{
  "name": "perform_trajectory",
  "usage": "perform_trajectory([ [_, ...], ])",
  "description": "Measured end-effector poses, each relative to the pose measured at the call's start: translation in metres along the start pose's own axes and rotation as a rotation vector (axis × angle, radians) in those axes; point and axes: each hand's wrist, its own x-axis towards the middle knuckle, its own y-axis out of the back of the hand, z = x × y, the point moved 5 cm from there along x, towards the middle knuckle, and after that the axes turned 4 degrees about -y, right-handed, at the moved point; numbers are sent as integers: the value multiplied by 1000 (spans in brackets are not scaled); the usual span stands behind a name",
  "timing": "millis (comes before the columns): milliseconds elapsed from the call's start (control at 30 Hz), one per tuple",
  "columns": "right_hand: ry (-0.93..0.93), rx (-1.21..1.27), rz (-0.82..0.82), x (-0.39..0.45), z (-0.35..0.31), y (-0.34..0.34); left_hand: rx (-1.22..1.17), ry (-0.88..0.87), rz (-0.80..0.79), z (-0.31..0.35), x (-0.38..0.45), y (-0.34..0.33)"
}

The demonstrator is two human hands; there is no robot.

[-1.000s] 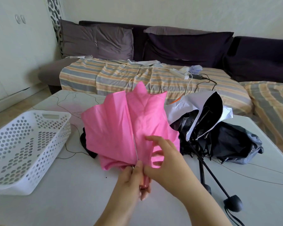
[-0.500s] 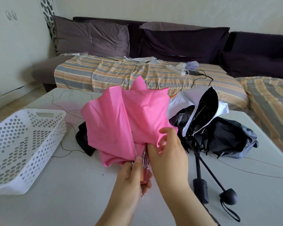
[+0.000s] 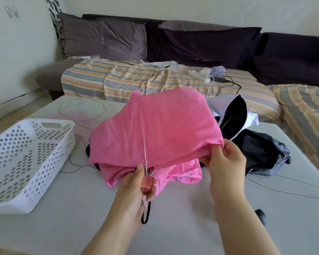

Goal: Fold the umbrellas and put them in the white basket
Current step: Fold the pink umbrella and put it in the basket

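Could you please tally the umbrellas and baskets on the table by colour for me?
Pink umbrella: 1, held by the left hand at the handle and the right hand at the canopy edge
Black umbrella: 1
White-and-black umbrella: 1
White basket: 1
Total: 4

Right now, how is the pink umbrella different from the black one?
The pink umbrella is held up by the left hand and right hand; the black umbrella lies untouched on the table. The pink one is bright pink, the black one dark with a white layer. Both are unfolded, outside the white basket.
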Motion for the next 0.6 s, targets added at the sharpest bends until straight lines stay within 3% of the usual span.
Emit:
perform_trajectory([
  [133,-142,15,-30,6,17,6,19,47,59,-7,7,2],
  [333,-131,-139,-182,11,17,3,218,-51,48,0,5,4],
  [433,-44,-143,-163,8,8,6,228,-60,17,-1,3,2],
  [500,-55,29,-180,2,4,4,136,-20,40,-2,2,0],
  [600,-351,393,-201,4,24,0,68,-9,17,0,1,-2],
])
